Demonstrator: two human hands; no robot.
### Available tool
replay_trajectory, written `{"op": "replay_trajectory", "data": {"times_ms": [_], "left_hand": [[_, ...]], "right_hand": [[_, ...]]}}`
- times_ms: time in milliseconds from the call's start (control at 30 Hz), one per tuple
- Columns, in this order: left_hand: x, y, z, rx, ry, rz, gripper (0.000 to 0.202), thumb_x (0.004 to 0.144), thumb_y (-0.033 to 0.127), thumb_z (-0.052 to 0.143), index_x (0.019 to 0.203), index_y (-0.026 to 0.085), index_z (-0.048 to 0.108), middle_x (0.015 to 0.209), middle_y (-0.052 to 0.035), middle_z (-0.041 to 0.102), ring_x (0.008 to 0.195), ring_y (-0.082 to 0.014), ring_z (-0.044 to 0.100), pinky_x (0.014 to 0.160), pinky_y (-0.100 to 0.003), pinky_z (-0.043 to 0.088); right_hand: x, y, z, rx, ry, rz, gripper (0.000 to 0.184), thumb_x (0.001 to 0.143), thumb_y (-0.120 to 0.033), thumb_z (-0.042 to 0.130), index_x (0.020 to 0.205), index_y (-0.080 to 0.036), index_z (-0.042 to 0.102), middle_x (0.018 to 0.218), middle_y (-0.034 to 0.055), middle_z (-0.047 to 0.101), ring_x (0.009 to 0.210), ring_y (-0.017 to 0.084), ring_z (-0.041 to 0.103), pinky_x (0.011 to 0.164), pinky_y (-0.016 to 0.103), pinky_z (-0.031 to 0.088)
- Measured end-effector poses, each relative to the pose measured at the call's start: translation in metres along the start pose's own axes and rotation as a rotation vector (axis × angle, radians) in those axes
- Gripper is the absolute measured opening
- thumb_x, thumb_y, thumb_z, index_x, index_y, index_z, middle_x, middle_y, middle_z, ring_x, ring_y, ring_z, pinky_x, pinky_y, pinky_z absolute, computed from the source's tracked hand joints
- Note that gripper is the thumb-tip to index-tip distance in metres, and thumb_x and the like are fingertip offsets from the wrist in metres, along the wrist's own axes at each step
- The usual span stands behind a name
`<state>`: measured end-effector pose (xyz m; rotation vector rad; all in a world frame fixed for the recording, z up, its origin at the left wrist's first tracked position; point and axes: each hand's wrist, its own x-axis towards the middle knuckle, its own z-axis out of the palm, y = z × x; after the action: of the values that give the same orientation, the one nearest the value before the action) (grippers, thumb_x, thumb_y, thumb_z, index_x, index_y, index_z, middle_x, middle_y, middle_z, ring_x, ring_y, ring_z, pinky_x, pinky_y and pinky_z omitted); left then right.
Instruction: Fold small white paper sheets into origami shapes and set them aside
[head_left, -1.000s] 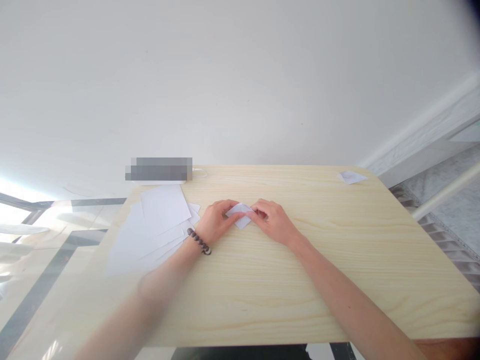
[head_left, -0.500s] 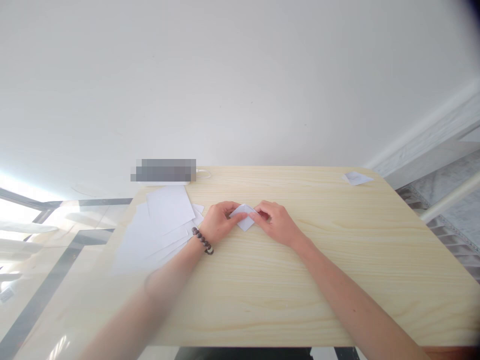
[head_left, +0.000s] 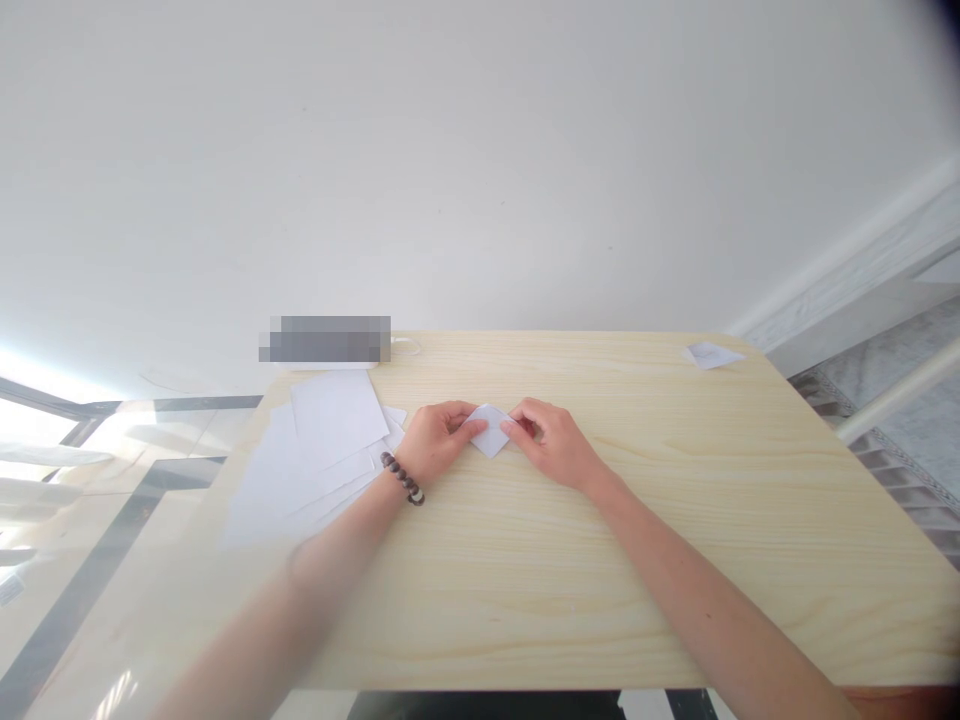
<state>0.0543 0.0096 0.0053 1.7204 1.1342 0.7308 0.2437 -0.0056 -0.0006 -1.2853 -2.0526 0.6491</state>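
Observation:
A small folded piece of white paper (head_left: 492,438), diamond-shaped from here, is held between my two hands over the middle of the table. My left hand (head_left: 441,438), with a dark bead bracelet (head_left: 403,480) at the wrist, pinches its left corner, thumb on top. On the opposite corner, my right hand (head_left: 551,440) grips with thumb and curled fingers. The fingers behind the paper are partly hidden. Just left of my left hand lie several loose white sheets (head_left: 337,410), overlapping one another.
The pale wooden table (head_left: 675,520) stands against a white wall (head_left: 480,180). At its back left sits a blurred-out box-like object (head_left: 326,340) with a white cable (head_left: 406,346). Another folded white paper (head_left: 714,355) lies at the back right corner.
My thumbs have drawn apart from the middle of the paper towards its side corners, so more of its face shows. Both hands still hold it in about the same place.

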Motion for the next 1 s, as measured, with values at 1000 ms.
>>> {"op": "replay_trajectory", "data": {"times_ms": [1000], "left_hand": [[-0.0019,0.0058,-0.0027,0.038,0.027,0.057,0.028,0.078,0.041,0.050,0.081,0.017,0.063,0.085,-0.0025,0.065,0.080,-0.0160,0.058,0.072,-0.025,0.043]], "right_hand": [[0.0006,0.0005,-0.0049,0.016,-0.102,-0.142,0.022,0.083,-0.028,0.046,0.063,-0.017,0.049,0.058,-0.0035,0.044,0.053,0.007,0.037,0.056,0.023,0.030]]}}
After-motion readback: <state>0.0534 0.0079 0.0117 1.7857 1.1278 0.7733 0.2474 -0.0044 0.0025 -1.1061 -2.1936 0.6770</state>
